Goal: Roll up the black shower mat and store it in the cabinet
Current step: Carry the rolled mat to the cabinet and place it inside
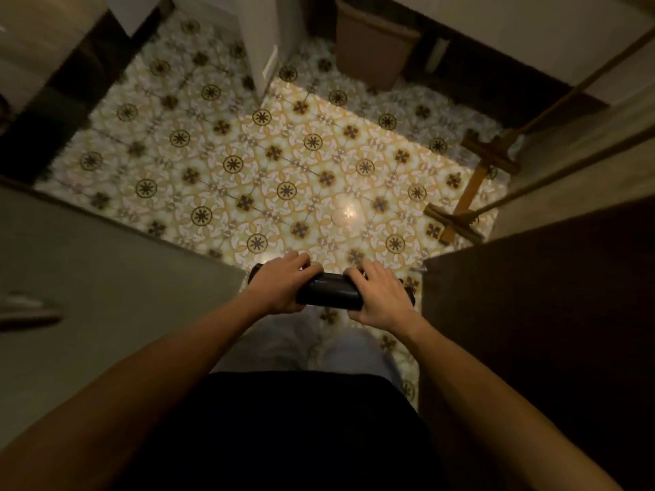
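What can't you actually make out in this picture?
Head view only:
- Ends of the rolled black mat: covered by the left hand and right hand.
- The cabinet: no open one can be told apart; dim panels fill both sides.
- Brown bin: top cut off by the edge, blurred.
- Feet: hidden by dark clothing.

Patterned tile floor [269, 164], cream and yellow with dark round and cross motifs, glare spot near centre. Brown waste bin [372, 47] at top, standing on floor against dark baseboard. White panel [262, 40] upright to left of bin, bottom edge on tiles. Wooden frame pieces [471, 186] lying at right edge of floor, two thin rods [567, 90] running up from them toward upper right. Grey surface [88, 278] at left, dark brown surface [538, 313] at right. Edges of view blurred.
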`<state>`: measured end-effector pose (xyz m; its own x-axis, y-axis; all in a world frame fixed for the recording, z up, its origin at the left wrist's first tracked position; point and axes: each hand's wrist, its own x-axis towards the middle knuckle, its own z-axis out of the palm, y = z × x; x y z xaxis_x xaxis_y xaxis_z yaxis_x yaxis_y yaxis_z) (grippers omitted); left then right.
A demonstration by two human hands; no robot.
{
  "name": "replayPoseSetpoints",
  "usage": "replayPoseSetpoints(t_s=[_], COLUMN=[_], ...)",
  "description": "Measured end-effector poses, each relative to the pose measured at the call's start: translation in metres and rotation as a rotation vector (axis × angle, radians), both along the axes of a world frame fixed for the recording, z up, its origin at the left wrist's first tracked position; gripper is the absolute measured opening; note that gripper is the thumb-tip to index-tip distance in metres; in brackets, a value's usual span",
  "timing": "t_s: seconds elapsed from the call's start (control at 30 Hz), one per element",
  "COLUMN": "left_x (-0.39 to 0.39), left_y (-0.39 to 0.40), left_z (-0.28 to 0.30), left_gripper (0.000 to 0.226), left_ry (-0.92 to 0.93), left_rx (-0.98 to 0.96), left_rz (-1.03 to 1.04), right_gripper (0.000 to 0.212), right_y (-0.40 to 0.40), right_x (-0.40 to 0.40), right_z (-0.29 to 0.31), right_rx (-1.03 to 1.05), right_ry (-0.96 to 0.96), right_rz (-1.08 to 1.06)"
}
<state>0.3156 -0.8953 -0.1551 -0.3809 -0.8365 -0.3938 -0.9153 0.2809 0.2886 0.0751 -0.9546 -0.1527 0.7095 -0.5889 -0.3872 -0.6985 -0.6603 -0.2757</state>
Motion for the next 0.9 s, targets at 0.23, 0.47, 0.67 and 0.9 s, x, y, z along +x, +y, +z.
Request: replayPoseSetpoints(t_s=[0.23, 0.47, 0.67, 0.9], left_x=[0.054, 0.095, 0.145, 0.241], left_y=[-0.112, -0.206, -0.261, -0.289], left_z=[0.012, 0.003, 0.009, -0.005], left_gripper=[0.067, 0.066, 0.063, 0.067], left_ry=[0.045, 0.014, 0.059, 0.078], left_rx=[0.001, 0.015, 0.002, 0.023], left_rz=[0.140, 0.335, 0.542, 0.695], right_gripper=[0.070, 0.068, 0.065, 0.068], right_y=[-0.143, -0.286, -0.380, -0.434], right_x=[0.060, 0.129, 0.210, 0.337], right_z=[0.012, -0.002, 0.003, -0.006], right_rx=[0.010, 0.078, 0.052, 0.098], right_ry=[-0.013, -0.023, -0.015, 0.024], right_rz=[0.127, 0.338, 0.542, 0.697])
